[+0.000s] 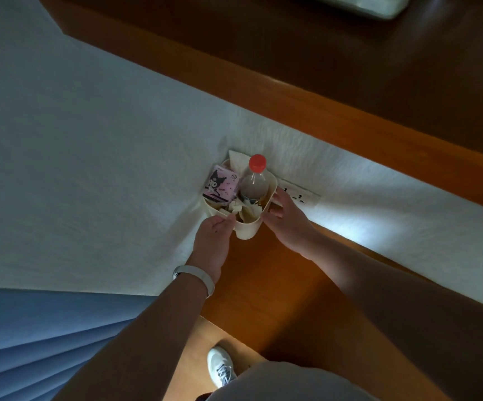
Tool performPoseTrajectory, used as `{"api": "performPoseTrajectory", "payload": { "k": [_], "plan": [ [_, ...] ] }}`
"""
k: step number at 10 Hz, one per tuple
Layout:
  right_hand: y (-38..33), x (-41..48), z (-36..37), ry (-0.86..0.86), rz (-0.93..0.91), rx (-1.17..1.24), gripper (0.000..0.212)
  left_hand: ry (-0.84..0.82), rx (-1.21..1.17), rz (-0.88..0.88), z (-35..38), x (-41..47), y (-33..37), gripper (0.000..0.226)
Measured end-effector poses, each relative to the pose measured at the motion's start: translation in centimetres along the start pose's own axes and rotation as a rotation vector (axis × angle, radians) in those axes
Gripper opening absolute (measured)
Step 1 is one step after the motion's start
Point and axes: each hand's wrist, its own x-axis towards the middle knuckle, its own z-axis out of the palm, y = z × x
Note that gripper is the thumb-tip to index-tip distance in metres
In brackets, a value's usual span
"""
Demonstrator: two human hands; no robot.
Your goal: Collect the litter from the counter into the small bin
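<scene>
Hidden: base of small bin [244,232] and its far side were behind the litter; L fingertips were tucked over the near rim, so couldn't see them fully.
Hard to see: dim light; crumpled bits in the bin's front part were prob. tissue scraps.
Writing: pink packet [221,183] showed a dark cartoon figure; its print was too small to read. No label readable on bottle [254,188].
Bin: stood on wooden counter [263,270], against the white wall, just L of a wall socket [301,193].
Contents: bottle upright w/ red cap [257,162], packet at L, white tissue [238,160] sticking up at back.
Left hand [214,235]: pinched the near-L rim.
Right hand [288,224]: cupped the bin's R wall, fingers curled on it.
Bin vs hands: between both.
</scene>
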Motion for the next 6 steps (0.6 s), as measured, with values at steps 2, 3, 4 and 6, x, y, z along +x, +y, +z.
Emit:
{"api": "performPoseTrajectory", "payload": {
  "k": [2, 3, 4, 6],
  "plan": [
    [0.4, 0.6, -0.7, -0.017, 0.013, -0.032, 0.065, 0.014, -0.036, 0.010, 0.7, 0.8, 0.4, 0.008],
    [0.5, 0.5, -0.6, -0.007, 0.015, -0.058, 0.064, 0.018, -0.002, 0.041, 0.6, 0.6, 0.5, 0.010],
    [0.5, -0.1, -0.8, 0.016, 0.011, -0.114, 0.057, 0.040, 0.066, 0.051, 0.1, -0.5, 1.0, 0.039],
    [0.2, -2.3, -2.2, 0.064, -0.116, -0.372, 0.057, 0.132, 0.207, 0.225, -1.7, -4.0, 1.9, 0.042]
  ]
}}
